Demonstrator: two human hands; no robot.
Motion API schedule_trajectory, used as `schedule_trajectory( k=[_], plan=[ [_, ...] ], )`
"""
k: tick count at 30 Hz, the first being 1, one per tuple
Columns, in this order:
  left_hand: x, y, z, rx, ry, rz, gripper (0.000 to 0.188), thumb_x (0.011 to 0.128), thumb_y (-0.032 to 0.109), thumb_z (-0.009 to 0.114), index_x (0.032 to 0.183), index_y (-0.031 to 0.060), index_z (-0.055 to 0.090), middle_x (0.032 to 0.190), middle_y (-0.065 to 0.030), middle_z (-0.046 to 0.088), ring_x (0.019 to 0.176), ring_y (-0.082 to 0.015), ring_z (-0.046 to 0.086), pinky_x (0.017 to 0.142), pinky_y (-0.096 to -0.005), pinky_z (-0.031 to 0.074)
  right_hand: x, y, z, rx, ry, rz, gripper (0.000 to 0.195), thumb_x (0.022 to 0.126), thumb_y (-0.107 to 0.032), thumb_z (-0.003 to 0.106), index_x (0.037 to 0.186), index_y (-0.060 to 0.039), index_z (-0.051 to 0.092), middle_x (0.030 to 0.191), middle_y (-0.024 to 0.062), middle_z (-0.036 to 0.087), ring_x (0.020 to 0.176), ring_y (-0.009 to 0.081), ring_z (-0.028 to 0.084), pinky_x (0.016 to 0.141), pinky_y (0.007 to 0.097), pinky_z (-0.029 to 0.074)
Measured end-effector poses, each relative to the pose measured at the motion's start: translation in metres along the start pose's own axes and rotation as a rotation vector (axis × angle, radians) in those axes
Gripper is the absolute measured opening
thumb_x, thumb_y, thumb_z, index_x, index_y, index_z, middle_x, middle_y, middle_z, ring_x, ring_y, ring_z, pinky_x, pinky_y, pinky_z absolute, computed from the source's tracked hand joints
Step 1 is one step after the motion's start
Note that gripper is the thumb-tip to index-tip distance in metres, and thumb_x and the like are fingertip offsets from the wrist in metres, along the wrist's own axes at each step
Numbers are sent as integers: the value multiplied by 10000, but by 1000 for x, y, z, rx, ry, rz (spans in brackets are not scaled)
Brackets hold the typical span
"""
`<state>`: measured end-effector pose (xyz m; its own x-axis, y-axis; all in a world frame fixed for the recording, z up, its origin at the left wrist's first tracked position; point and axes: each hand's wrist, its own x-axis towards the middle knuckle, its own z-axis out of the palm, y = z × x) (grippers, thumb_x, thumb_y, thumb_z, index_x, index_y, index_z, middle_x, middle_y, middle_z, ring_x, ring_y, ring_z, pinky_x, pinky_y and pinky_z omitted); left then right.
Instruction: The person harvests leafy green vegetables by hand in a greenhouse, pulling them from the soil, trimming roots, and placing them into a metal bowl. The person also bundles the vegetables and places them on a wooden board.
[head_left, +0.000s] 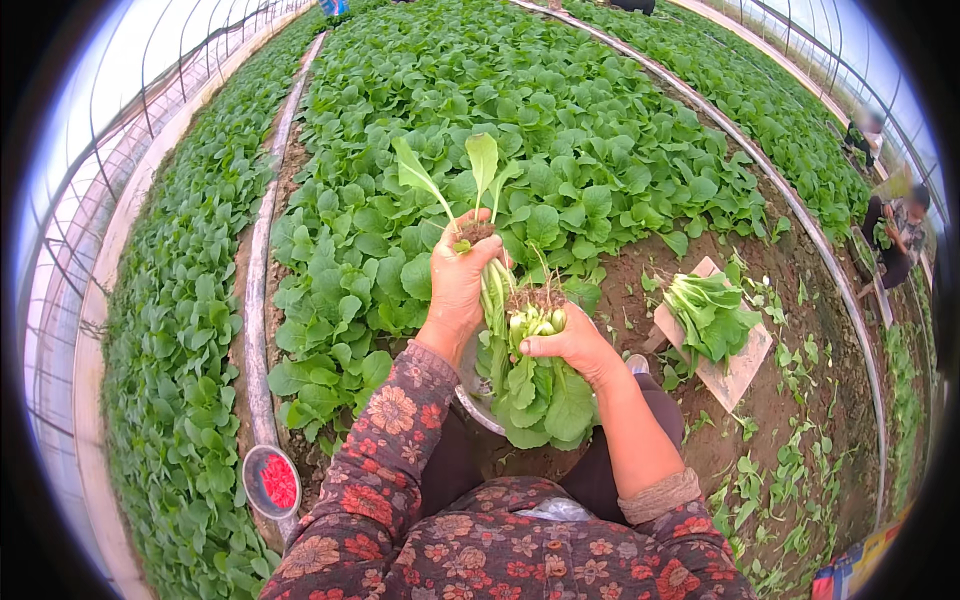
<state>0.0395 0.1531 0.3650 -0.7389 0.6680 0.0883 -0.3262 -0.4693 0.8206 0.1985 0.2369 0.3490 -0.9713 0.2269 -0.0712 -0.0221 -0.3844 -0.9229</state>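
Observation:
My left hand (459, 281) grips a few uprooted leafy green plants (493, 289). Soil and roots show above its thumb, and three pale leaves point upward. A thicker bunch of leafy greens (551, 401) is in my right hand (577, 346), held upside down, with muddy roots on top and leaves hanging between my knees. The two hands are close together, and their plants touch. Below them is a round basin (480, 420), seen mostly as a pale rim because the greens hide much of it.
Dense greens (487, 90) grow ahead. At right, a bundle of greens (712, 315) lies on a wooden board (739, 382). Red strips fill part of a bowl (253, 487) beside a pale pipe (261, 300). Two people (904, 232) sit far right; a printed bag (862, 559) is lower right.

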Motion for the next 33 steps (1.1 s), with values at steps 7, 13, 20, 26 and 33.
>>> schedule_trajectory(
  k=[7, 13, 20, 26, 33],
  plan=[
    [13, 18, -39, 553, 307, 377, 241, 855, 44, 620, 1094, 37, 591, 920, 8, 598, 747, -72, 537, 642, -222, 452, -2, -2, 2, -118, -45, 19, 504, 689, -56, 761, 1164, -17, 598, 1019, 16, 648, 874, 103, 598, 845, 274, 484],
    [-21, 32, -150, 1439, 428, 254, 305, 825, 217, 649, 1057, 31, 579, 847, -190, 661, 734, -344, 629, 700, -404, 501, -9, -8, 2, -104, -46, 48, 559, 681, -66, 756, 1204, 2, 568, 1067, 44, 649, 938, 122, 602, 881, 292, 476],
    [-56, 35, -179, 1518, -104, -289, 547, 877, 303, 623, 1299, -15, 484, 1100, -179, 649, 816, -288, 674, 808, -384, 492, -10, -5, 1, -47, -68, 15, 602, 665, -72, 768, 1221, 0, 549, 1076, 60, 647, 930, 136, 612, 870, 295, 486],
    [-40, 47, -27, 414, -281, -208, 370, 939, 275, 594, 1219, 34, 584, 940, 9, 660, 674, -20, 550, 491, -147, 303, -6, 2, -9, -62, -102, 1, 613, 656, -66, 774, 1227, -16, 557, 1091, 38, 642, 973, 127, 592, 903, 292, 463],
    [-19, 34, -11, 410, -181, -73, 187, 924, 154, 603, 1067, 41, 647, 825, 19, 636, 649, -26, 524, 556, -159, 402, -13, -3, -17, 1, 2, -51, 594, 679, -76, 764, 1237, -28, 564, 1076, 35, 642, 903, 121, 612, 857, 282, 486]
  ],
)
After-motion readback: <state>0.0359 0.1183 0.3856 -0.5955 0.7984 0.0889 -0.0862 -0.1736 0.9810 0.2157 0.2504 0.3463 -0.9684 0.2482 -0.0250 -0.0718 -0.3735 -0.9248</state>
